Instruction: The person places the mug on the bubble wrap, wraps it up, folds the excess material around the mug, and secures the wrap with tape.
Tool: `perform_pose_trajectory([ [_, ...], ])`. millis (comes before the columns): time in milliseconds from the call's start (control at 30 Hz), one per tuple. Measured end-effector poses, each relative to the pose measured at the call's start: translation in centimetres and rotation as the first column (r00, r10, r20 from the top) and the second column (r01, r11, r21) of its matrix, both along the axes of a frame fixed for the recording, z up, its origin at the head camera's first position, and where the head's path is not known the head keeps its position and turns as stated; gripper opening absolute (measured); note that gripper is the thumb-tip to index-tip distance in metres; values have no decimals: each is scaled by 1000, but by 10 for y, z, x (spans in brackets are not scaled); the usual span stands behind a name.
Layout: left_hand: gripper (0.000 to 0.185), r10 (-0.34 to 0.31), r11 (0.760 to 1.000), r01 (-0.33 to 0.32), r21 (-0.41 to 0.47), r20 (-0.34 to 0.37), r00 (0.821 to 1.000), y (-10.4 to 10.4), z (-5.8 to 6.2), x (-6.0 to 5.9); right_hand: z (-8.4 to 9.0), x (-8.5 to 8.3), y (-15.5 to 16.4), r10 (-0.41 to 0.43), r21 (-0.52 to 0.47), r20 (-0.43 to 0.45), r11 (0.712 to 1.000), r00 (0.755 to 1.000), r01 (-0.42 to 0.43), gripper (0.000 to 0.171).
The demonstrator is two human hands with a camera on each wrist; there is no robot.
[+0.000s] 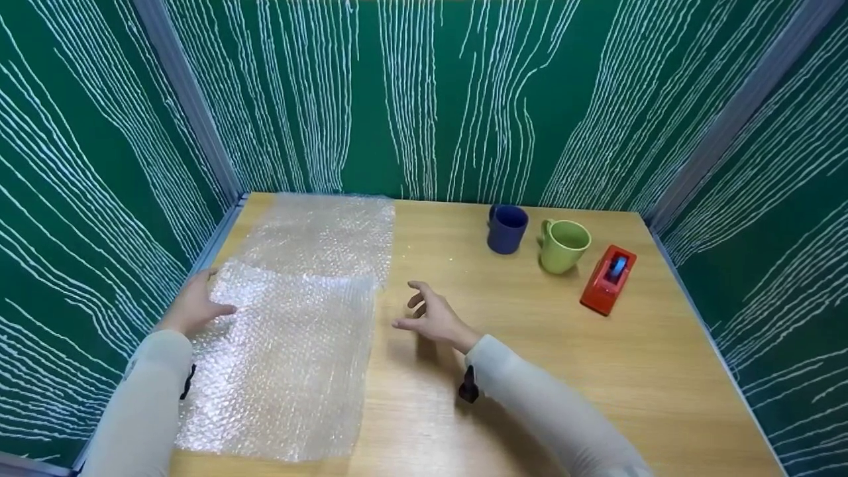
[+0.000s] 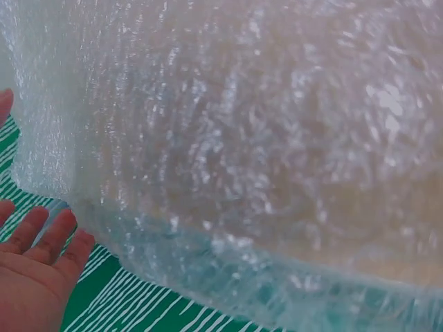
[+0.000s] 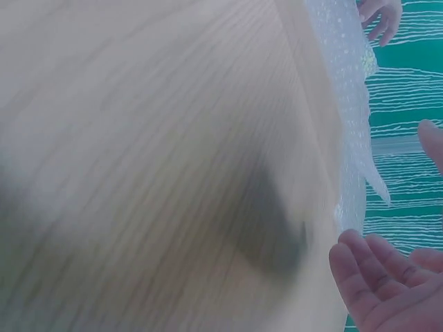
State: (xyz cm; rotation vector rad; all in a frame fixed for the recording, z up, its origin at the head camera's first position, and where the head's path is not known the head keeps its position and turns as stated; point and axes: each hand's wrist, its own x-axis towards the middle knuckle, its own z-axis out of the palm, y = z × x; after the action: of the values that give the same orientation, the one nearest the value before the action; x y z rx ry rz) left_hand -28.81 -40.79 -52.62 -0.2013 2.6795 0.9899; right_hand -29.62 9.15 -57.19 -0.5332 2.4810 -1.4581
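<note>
Clear bubble wrap (image 1: 285, 371) covers the left half of the table, its near part lying over a farther piece (image 1: 324, 228) that reaches the back edge; whether they are one sheet or two I cannot tell. At its left edge is my left hand (image 1: 197, 306), thumb spread over the wrap. In the left wrist view the left hand's fingers (image 2: 50, 238) extend beside the wrap's edge, not gripping it. My right hand (image 1: 434, 318) hovers above the table just right of the wrap, fingers loosely bent and holding nothing. The right wrist view shows its palm (image 3: 398, 297) facing up.
Toward the back right stand a dark blue mug (image 1: 507, 230) and a green mug (image 1: 563, 246). A red tape dispenser (image 1: 608, 279) with a blue roll lies to their right. Green walls with white streaks (image 1: 411, 99) enclose the wooden table (image 1: 563, 351) at the back and sides.
</note>
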Motion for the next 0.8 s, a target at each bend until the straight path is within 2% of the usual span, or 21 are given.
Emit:
perform_pose_trajectory([
  [300,110,30,1000,-30,6,-6,1000,-5,-2,2,-8,3,-13,40,-132,95,991,995,-27,97],
  [433,112,31,999,-31,-14,-3,1000,-6,-5,3,-10,5,-18,40,-124,100,992,994,-27,96],
  [600,109,17,999,-16,-31,38,999,-7,-6,4,-14,9,-25,35,-106,118,994,992,-23,95],
  [800,106,9,1000,-7,-31,76,997,-7,-6,5,-18,11,-32,47,-134,164,991,985,-25,95],
])
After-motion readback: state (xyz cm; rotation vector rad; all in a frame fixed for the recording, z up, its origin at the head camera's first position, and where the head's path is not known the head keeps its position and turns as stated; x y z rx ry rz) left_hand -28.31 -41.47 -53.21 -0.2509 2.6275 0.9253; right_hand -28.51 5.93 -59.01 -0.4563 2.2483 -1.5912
